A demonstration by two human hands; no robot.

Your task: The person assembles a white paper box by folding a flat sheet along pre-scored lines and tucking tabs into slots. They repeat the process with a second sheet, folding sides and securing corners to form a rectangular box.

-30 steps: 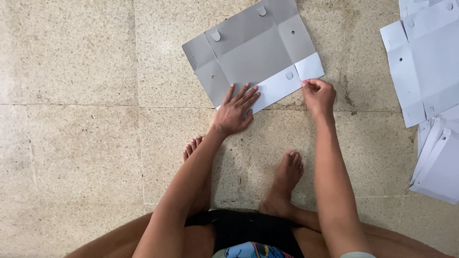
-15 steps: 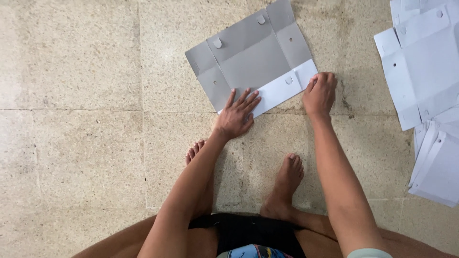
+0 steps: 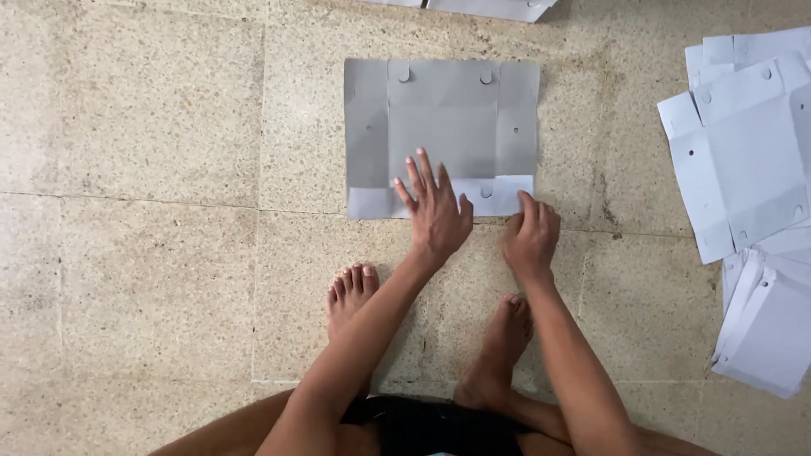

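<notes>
Grey flat cardboard sheet [image 3: 441, 127] with fold lines lies on the speckled stone floor [image 3: 127, 253] at 12 o'clock from the bare feet [image 3: 355, 291]. Left hand [image 3: 435, 207] presses on its white lower flap [image 3: 498, 196], fingers spread; right hand [image 3: 530, 236], fingers together, touches the flap's edge. White folded sheets [image 3: 752, 169] lie at 3 o'clock.

A flattened grey carton blank [image 3: 441, 127] lies on the floor, its near flap white. More white blanks [image 3: 748, 169] are stacked at the floor's right edge.

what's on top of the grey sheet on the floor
The left hand lies flat on the grey sheet; the right hand presses its folded white near edge. What lies beneath the hands is covered.
</notes>
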